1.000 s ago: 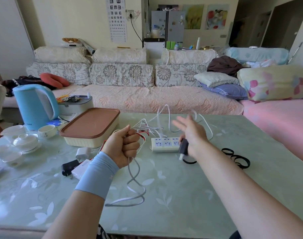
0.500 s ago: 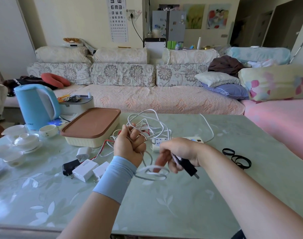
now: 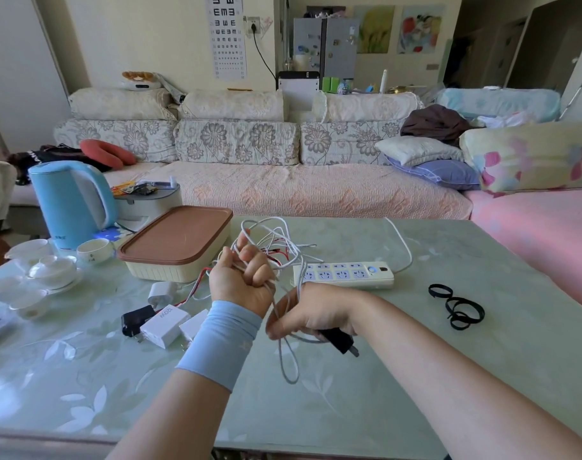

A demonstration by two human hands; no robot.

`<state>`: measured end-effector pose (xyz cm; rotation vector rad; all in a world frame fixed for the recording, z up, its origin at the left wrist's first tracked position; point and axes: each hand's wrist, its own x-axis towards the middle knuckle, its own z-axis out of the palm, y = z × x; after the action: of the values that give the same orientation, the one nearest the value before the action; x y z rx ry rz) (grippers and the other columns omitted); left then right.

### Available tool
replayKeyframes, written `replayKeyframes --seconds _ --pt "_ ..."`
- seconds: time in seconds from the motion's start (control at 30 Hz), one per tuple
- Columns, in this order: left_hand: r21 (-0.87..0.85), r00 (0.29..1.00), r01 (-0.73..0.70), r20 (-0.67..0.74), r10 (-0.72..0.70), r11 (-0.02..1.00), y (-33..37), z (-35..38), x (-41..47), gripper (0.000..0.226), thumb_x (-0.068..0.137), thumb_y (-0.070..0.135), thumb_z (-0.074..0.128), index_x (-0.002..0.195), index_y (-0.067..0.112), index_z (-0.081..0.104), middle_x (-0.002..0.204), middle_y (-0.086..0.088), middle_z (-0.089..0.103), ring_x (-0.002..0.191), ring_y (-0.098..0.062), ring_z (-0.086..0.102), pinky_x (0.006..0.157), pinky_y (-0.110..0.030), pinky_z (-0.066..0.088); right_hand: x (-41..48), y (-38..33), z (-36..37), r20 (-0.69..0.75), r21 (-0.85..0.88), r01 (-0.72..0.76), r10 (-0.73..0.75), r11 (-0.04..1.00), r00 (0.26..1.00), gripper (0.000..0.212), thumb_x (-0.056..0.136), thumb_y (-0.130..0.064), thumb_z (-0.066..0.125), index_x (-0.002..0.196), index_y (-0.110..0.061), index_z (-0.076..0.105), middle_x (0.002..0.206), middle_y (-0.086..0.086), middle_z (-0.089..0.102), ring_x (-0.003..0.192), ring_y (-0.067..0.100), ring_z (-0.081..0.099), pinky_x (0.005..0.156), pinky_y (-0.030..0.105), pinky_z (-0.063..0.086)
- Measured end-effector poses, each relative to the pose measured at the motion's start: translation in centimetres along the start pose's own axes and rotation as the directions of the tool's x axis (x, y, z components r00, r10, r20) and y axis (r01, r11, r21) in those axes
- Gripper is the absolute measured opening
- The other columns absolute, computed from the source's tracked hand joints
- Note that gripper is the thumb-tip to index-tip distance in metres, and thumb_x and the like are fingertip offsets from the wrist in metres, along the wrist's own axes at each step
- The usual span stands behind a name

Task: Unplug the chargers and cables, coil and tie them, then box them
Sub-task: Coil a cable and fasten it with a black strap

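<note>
- A person coils a white cable (image 3: 284,356) over a green table (image 3: 365,410); the left hand (image 3: 241,280) is clenched around the gathered loops, held just above the tabletop.
- The right hand (image 3: 311,315) pinches the lower loop between its fingertips and also grasps a black plug (image 3: 339,340), tucked under the palm.
- The power strip (image 3: 344,275) lies just behind both hands, its sockets empty; loose white and red wires (image 3: 276,240) pile up between it and the box (image 3: 176,247), whose brown lid is on.
- Risk, as judged here: the held loops run straight into that pile, so a pull could drag other wires along or tangle them, and the hanging loop could slip off the fingers.
- The white chargers (image 3: 165,323) and a black adapter (image 3: 135,323) sit just left of the left wrist, where a sweeping forearm might knock them.
- The black ties (image 3: 457,308) lie well apart to the right, across bare table.
- The near edge and right half of the table offer open room; cups (image 3: 50,270) and a kettle (image 3: 69,204) crowd the far left corner.
</note>
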<state>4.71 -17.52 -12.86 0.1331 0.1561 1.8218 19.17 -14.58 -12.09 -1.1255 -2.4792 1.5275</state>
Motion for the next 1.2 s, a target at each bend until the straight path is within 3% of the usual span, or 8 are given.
replayKeyframes --seconds 0.37,0.47,0.57,0.73,0.8,0.87,1.0,1.2 --pt "0.518 0.899 -0.131 -0.297 0.321 0.845 3.1 -0.2 1.1 0.035 0.102 0.022 0.031 0.068 0.019 0.037 0.046 0.003 0.033 0.032 -0.009 0.022 0.033 -0.012 0.017 -0.8 1.0 -3.2 0.290 0.009 -0.073 0.068 0.997 0.955 0.025 0.101 -0.021 0.050 0.084 -0.015 0.067 0.086 0.005 0.074 0.042 0.007 0.034 0.036 0.018 0.025" --pt "0.873 0.878 0.148 -0.332 0.345 0.464 3.3 -0.9 1.3 0.022 0.097 0.015 0.045 0.079 0.003 0.050 0.062 -0.010 0.051 0.041 -0.017 0.045 0.047 -0.026 0.053 -0.7 2.1 -3.4 0.285 0.048 -0.120 0.102 0.992 0.953 0.028 0.103 -0.017 0.044 0.082 -0.010 0.062 0.075 0.007 0.072 0.037 0.007 0.033 0.033 0.018 0.025" --pt "0.737 0.847 0.495 -0.293 0.444 -0.460 4.3 -1.6 0.4 0.054 0.090 0.052 0.053 0.111 0.003 0.062 0.100 -0.017 0.067 0.085 -0.031 0.065 0.083 -0.035 0.052 -0.8 2.7 -4.0 0.261 0.093 -0.140 0.111 0.986 0.959 0.028 0.103 -0.017 0.043 0.084 -0.008 0.061 0.072 0.006 0.071 0.037 0.008 0.033 0.033 0.018 0.025" --pt "0.588 0.672 0.081 0.564 0.480 -0.805 3.3 0.1 -0.9 0.051 0.072 0.034 0.079 0.103 0.006 0.050 0.109 -0.016 0.049 0.100 -0.036 0.050 0.086 -0.042 0.043 -0.8 2.8 -4.5 0.248 0.146 -0.154 0.114 0.977 0.962 0.028 0.103 -0.019 0.045 0.085 -0.009 0.064 0.073 0.007 0.070 0.039 0.008 0.034 0.035 0.019 0.023" --pt "0.542 0.619 -0.410 0.756 0.213 -0.733 1.8 1.1 -1.2 0.017 0.078 0.012 0.066 0.093 0.010 0.059 0.098 -0.007 0.057 0.087 -0.022 0.056 0.082 -0.034 0.047 -0.9 2.5 -4.6 0.250 0.163 -0.151 0.107 0.975 0.962 0.028 0.102 -0.020 0.046 0.084 -0.010 0.066 0.073 0.007 0.070 0.042 0.009 0.034 0.038 0.019 0.021" --pt "0.606 0.746 -0.589 0.662 -0.073 -0.535 -0.2 1.2 -2.0 0.023 0.076 0.005 0.051 0.090 0.014 0.067 0.090 0.003 0.066 0.082 -0.007 0.061 0.080 -0.027 0.049 -1.1 2.3 -4.6 0.249 0.181 -0.119 0.072 0.976 0.966 0.028 0.101 -0.023 0.048 0.084 -0.012 0.068 0.074 0.006 0.070 0.044 0.010 0.034 0.040 0.020 0.020" --pt "0.754 0.928 -0.365 0.246 -0.280 -0.546 -1.6 -0.4 -1.9 0.039 0.076 0.008 0.042 0.097 0.031 0.065 0.084 0.011 0.071 0.082 -0.008 0.063 0.081 -0.027 0.050 -1.4 2.6 -5.3 0.246 0.234 -0.012 -0.048 0.972 0.968 0.028 0.102 -0.028 0.048 0.093 -0.011 0.068 0.078 0.007 0.069 0.045 0.009 0.032 0.039 0.019 0.023" --pt "0.707 0.949 -0.313 0.260 -0.179 -0.634 -0.4 0.7 -1.8 0.029 0.071 0.034 0.040 0.082 0.034 0.067 0.078 0.007 0.067 0.079 -0.016 0.060 0.077 -0.030 0.050 -1.5 3.1 -6.0 0.001 0.327 0.054 -0.057 0.944 0.998 0.029 0.102 -0.028 0.048 0.093 -0.010 0.068 0.075 0.008 0.073 0.038 0.007 0.031 0.038 0.016 0.025"
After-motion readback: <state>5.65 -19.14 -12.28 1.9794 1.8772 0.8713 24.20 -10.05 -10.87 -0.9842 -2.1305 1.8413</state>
